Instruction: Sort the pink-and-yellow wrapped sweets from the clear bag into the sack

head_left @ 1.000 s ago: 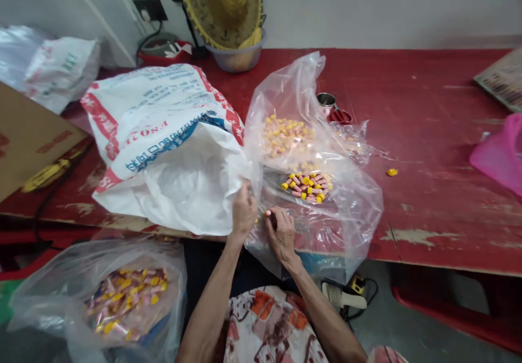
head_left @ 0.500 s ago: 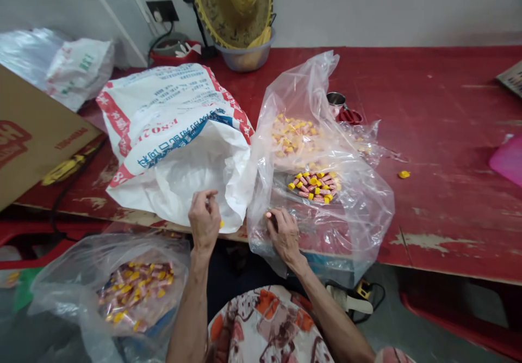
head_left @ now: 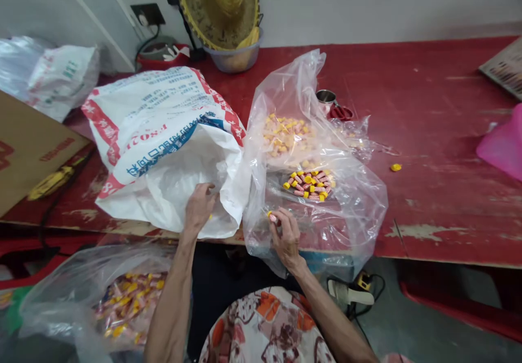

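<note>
At the near table edge, my right hand (head_left: 286, 235) pinches a small pink tube with a yellow cap (head_left: 272, 217) between thumb and fingers. Under and around that hand spreads a clear plastic bag (head_left: 359, 200). Behind it, a pile of the same capped tubes (head_left: 312, 185) shows through the bag's opening, with more behind under the film. My left hand (head_left: 198, 208) is at the mouth of a white printed sack (head_left: 171, 186), its fingers curled. Whatever those fingers hold, if anything, is hidden. A tiny yellow spot shows on the sack beside them.
Low on the left, another clear bag (head_left: 65, 281) holds many capped tubes. A cardboard box (head_left: 36, 151) stands at the left edge. Behind the bags are a metal cup (head_left: 326, 97), red-handled scissors (head_left: 341, 112) and a plastic bowl (head_left: 236, 58). A yellow cap (head_left: 395, 167) lies on the right.
My left hand has moved slightly deeper into the sack's mouth. In my right hand the tube has turned, and its yellow cap now shows. The whole view has shifted slightly.
</note>
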A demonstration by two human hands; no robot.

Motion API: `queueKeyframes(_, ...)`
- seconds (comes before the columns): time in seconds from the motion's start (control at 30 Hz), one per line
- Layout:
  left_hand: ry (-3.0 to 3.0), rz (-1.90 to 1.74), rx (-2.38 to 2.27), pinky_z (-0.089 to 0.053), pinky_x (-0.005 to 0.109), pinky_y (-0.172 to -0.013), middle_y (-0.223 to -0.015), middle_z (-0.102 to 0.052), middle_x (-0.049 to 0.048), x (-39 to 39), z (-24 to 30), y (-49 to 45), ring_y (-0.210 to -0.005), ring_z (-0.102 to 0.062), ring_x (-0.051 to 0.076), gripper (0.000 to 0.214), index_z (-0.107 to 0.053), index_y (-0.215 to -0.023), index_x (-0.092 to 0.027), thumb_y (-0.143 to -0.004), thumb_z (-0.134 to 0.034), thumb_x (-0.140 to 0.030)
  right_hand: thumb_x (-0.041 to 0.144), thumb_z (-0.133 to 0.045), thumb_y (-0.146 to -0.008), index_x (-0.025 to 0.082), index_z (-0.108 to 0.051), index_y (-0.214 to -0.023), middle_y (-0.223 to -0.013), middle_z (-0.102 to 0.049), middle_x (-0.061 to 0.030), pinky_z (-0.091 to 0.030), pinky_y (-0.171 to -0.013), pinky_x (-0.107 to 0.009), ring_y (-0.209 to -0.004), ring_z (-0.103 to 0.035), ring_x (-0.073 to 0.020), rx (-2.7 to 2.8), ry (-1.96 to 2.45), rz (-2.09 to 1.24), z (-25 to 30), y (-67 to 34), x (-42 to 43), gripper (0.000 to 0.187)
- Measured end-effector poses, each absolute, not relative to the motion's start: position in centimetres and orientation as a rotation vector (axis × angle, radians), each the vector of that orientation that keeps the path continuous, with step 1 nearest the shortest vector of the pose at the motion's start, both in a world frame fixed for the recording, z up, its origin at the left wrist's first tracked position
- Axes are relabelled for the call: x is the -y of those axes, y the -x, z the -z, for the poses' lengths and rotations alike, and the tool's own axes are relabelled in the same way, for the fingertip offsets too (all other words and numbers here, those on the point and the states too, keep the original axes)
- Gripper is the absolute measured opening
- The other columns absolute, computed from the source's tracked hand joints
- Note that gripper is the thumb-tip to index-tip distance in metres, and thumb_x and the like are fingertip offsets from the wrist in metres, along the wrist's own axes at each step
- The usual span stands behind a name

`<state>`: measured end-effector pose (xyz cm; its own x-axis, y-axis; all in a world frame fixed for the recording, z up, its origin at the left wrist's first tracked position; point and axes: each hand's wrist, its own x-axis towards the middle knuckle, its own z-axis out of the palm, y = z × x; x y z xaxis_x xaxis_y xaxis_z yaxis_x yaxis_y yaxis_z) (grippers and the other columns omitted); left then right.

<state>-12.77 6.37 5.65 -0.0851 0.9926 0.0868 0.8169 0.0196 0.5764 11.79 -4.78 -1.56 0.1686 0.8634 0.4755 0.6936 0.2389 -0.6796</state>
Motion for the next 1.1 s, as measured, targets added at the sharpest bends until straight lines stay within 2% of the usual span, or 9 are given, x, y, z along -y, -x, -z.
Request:
queueKeyframes(0.1, -1.514, -1.088, -1.820, -0.051, 0.025, -0.062, -0.092, -0.069, 0.0015, -4.4, -7.2, 13.5, -0.067, -0.059, 0.014, 0.029, -0.065, -0.106, -0.021, -0.082, -0.073, -0.034, 0.029, -0.047, -0.111, 0.022, -0.071, -0.114, -0.109, -0.074, -0.0101, -0.049, -0.087, -0.036, -0.103, -0.067, -0.0231, 1.681, 1.555, -0.282, 1.4, -11.7, 4.5, 0.026)
queueKeyframes(0.23, -1.243, -1.244, -1.446, -0.046, 0.021, -0.051, -0.094, -0.070, 0.0000, -1.9, -10.4, 11.3, -0.056, -0.052, 0.008, 0.053, -0.059, -0.127, -0.022, -0.081, -0.079, -0.039, 0.030, -0.046, -0.112, 0.022, -0.069, -0.109, -0.100, -0.073, -0.0064, -0.043, -0.082, -0.034, -0.094, -0.066, -0.0214, 1.742, 1.601, -0.323, 1.0, -11.6, 3.9, 0.024)
queueKeyframes(0.37, -1.295, -1.189, -1.313, -0.053, 0.022, -0.056, -0.099, -0.074, 0.0033, -0.6, -11.5, 6.8, -0.061, -0.059, 0.009, 0.042, -0.061, -0.118, -0.020, -0.085, -0.078, -0.040, 0.024, -0.047, -0.111, 0.022, -0.067, -0.108, -0.100, -0.072, -0.0058, -0.042, -0.084, -0.033, -0.095, -0.065, -0.0215, 1.713, 1.589, -0.326, 0.8, -11.5, 3.9, 0.020)
queueKeyframes(0.57, -1.592, -0.917, -1.339, -0.060, 0.026, -0.072, -0.098, -0.075, 0.0039, -0.2, -6.8, 1.7, -0.079, -0.071, 0.015, 0.027, -0.063, -0.107, -0.021, -0.089, -0.070, -0.039, 0.023, -0.047, -0.110, 0.022, -0.065, -0.109, -0.103, -0.072, -0.0063, -0.043, -0.087, -0.034, -0.097, -0.065, -0.0222, 1.721, 1.638, -0.314, 1.0, -11.4, 4.1, 0.018)
queueKeyframes(0.67, -1.827, -0.838, -1.400, -0.061, 0.029, -0.080, -0.104, -0.075, 0.0052, -0.5, -4.4, 1.4, -0.089, -0.073, 0.018, 0.029, -0.064, -0.117, -0.022, -0.091, -0.066, -0.035, 0.025, -0.047, -0.111, 0.021, -0.066, -0.113, -0.106, -0.073, -0.0082, -0.045, -0.088, -0.035, -0.099, -0.065, -0.0231, 1.708, 1.642, -0.332, 1.0, -11.3, 4.1, 0.019)
queueKeyframes(0.77, -2.001, -0.860, -1.336, -0.062, 0.030, -0.086, -0.116, -0.075, 0.0076, -0.4, -3.1, 1.7, -0.096, -0.074, 0.018, 0.032, -0.062, -0.130, -0.022, -0.099, -0.058, -0.029, 0.025, -0.048, -0.110, 0.018, -0.063, -0.130, -0.118, -0.073, -0.0121, -0.047, -0.093, -0.037, -0.109, -0.065, -0.0254, 1.690, 1.621, -0.345, 0.9, -11.5, 4.3, 0.026)
queueKeyframes(0.9, -2.151, -0.938, -1.274, -0.062, 0.031, -0.088, -0.110, -0.075, 0.0076, 0.4, -2.3, 1.7, -0.096, -0.074, 0.019, 0.021, -0.064, -0.121, -0.022, -0.104, -0.053, -0.026, 0.021, -0.047, -0.107, 0.015, -0.053, -0.149, -0.135, -0.069, -0.0160, -0.049, -0.102, -0.039, -0.123, -0.063, -0.0257, 1.673, 1.580, -0.422, 0.9, -12.2, 4.9, 0.042)
queueKeyframes(1.1, -2.178, -0.932, -1.275, -0.062, 0.032, -0.082, -0.104, -0.074, 0.0057, 0.3, -1.4, 2.0, -0.089, -0.074, 0.019, 0.017, -0.062, -0.120, -0.024, -0.105, -0.056, -0.030, 0.015, -0.041, -0.105, 0.018, -0.060, -0.145, -0.131, -0.071, -0.0151, -0.052, -0.103, -0.041, -0.124, -0.065, -0.0258, 1.622, 1.601, -0.464, 1.5, -12.6, 5.4, 0.044)
